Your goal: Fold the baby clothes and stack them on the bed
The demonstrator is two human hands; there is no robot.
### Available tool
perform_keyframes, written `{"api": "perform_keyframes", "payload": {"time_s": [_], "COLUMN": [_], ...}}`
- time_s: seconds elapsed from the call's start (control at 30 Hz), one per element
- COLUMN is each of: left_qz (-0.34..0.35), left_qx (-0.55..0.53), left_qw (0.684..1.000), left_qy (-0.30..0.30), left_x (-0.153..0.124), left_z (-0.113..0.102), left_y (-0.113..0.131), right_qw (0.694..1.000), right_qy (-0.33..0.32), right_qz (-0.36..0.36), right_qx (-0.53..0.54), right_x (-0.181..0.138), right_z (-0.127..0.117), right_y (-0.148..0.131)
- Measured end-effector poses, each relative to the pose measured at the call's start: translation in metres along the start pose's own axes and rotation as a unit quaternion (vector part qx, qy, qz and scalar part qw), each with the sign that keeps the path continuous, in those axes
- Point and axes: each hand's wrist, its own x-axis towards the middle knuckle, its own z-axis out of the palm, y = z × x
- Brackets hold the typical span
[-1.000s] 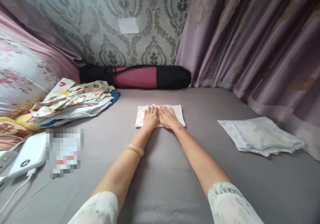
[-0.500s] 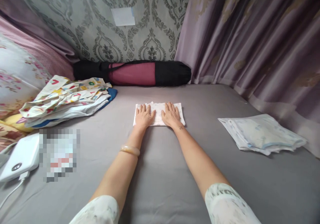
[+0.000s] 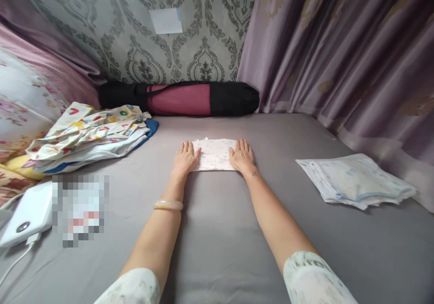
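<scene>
Right now both palms lie flat and open, left hand point(image 3: 185, 156) and right hand point(image 3: 242, 155) pressing the ends of the small folded white cloth point(image 3: 214, 154) on the grey bedsheet point(image 3: 217, 231), seemingly smoothing it; lifting it would need a proper pinch.

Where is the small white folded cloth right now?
In the head view the folded cloth lies mid-frame on the grey bed sheet, pressed flat between the left hand and right hand, in front of the rolled mat bag.
</scene>
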Motion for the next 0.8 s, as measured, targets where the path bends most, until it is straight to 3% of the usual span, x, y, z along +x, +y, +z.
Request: {"api": "perform_keyframes", "payload": {"time_s": [0.2, 0.4, 0.6, 0.8], "left_qz": [-0.011, 0.041, 0.061, 0.060], "left_qx": [-0.012, 0.039, 0.041, 0.046], "left_qw": [1.000, 0.994, 0.997, 0.997], "left_qy": [-0.005, 0.098, 0.012, 0.009], "left_x": [-0.001, -0.003, -0.003, -0.003], "left_z": [0.000, -0.005, 0.004, 0.004], "left_y": [0.000, 0.017, 0.023, 0.020], "right_qw": [1.000, 0.997, 0.997, 0.998], "right_qy": [-0.018, 0.045, -0.007, -0.012], "right_qz": [0.001, -0.069, -0.072, -0.067], "right_qx": [0.008, 0.010, 0.007, 0.010], "right_x": [-0.001, -0.003, -0.002, 0.000], "right_z": [-0.005, -0.012, 0.000, 0.002], "right_y": [0.000, -0.007, -0.006, -0.004]}}
